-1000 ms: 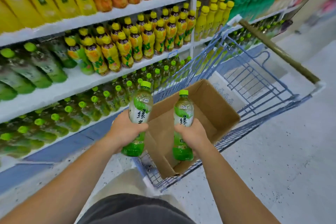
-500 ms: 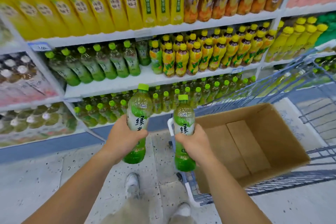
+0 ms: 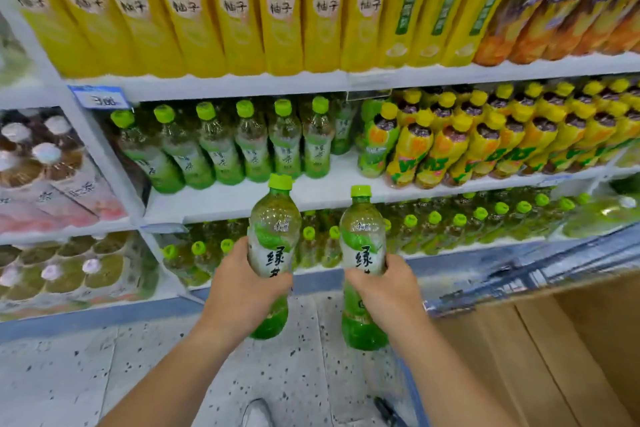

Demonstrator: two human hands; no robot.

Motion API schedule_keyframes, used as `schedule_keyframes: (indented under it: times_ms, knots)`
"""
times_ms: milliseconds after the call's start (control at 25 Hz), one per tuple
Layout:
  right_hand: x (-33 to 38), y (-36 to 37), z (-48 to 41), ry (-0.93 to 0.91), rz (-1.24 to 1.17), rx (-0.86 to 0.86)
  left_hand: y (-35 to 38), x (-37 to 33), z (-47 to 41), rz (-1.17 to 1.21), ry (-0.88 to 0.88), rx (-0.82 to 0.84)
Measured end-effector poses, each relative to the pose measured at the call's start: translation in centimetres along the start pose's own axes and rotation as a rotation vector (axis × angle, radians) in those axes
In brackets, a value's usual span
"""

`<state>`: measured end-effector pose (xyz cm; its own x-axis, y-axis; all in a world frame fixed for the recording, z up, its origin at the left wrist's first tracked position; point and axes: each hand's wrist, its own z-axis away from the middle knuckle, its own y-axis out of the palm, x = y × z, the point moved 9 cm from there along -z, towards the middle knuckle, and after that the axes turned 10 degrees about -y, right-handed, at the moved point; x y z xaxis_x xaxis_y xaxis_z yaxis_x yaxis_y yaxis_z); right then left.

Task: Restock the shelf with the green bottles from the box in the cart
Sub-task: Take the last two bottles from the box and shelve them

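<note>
- My left hand (image 3: 242, 291) curls around one green bottle (image 3: 273, 239); my right hand (image 3: 388, 291) curls around a second green bottle (image 3: 362, 246). Both are upright, in front of the middle shelf (image 3: 311, 192), not yet on it.
- Setting both down together, I could knock over the shelved green bottles (image 3: 221, 149) behind.
- A loose one-handed grip could drop a bottle onto the floor (image 3: 104, 374).
- The yellow bottles (image 3: 450, 146) stand near; I could misplace mine.

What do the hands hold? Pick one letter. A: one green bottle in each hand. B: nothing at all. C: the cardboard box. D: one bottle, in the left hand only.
A: the left hand grips the left green bottle and the right hand grips the right green bottle, both upright before the shelf.
</note>
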<state>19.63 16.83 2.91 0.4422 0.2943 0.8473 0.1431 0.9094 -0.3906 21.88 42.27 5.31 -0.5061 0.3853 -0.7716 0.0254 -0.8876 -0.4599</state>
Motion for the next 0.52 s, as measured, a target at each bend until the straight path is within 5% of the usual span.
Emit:
schedule_keyframes:
  times_ms: [520]
  knots:
    - [2.9,4.8,-17.0,-0.336,-0.003,-0.125,4.5,-3.9,-17.1,0.035,0.283,-0.02]
